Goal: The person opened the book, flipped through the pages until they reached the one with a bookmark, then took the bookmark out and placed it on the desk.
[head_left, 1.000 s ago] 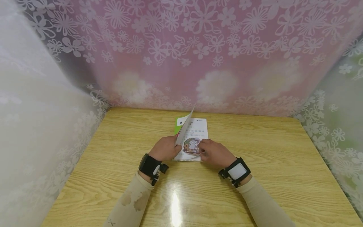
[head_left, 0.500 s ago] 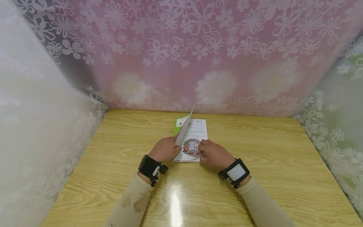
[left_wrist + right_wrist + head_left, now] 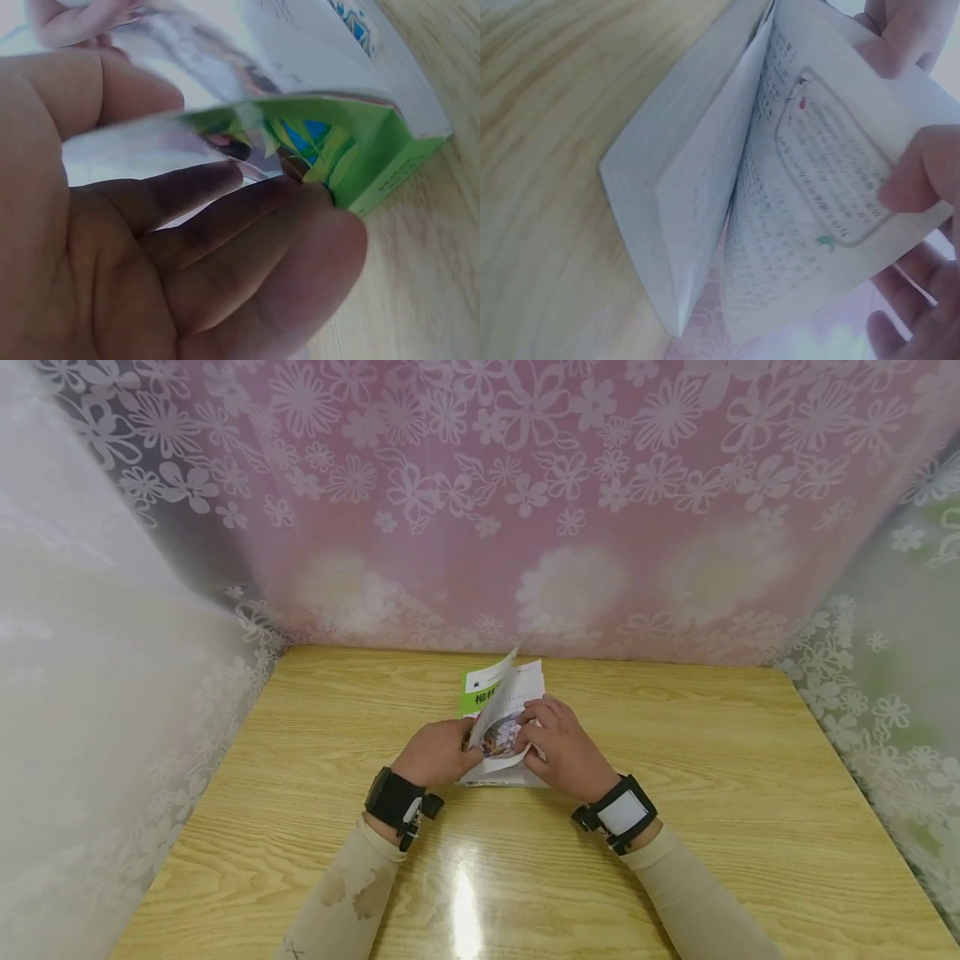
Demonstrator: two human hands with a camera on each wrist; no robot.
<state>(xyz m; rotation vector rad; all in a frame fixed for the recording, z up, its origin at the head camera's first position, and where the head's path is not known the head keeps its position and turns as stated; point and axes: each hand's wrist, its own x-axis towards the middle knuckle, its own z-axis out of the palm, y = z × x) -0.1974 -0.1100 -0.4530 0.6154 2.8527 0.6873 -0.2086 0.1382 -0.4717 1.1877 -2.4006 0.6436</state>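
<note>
A paperback book [image 3: 468, 702] with a green and white cover lies on the table, partly opened. My left hand [image 3: 437, 753] holds its raised front cover and front pages at the left, thumb on the inner side and fingers behind, as the left wrist view shows beside the green spine [image 3: 397, 176]. On the right, my right hand [image 3: 566, 750] pinches a lifted page [image 3: 832, 165] between thumb and fingers. That page bears printed text and a framed box; its other side has a round coloured picture. The thick block of remaining pages [image 3: 682, 165] lies beneath.
The book rests on a wood-grain table [image 3: 675, 743] near its back edge. Behind hangs a pink flowered curtain [image 3: 465, 552], with pale flowered sheets at both sides. Black camera straps [image 3: 397, 800] sit on both wrists.
My right hand has moved up and lifted the illustrated page, which now curves away from the pages below. The left hand stays about where it was, holding the cover.
</note>
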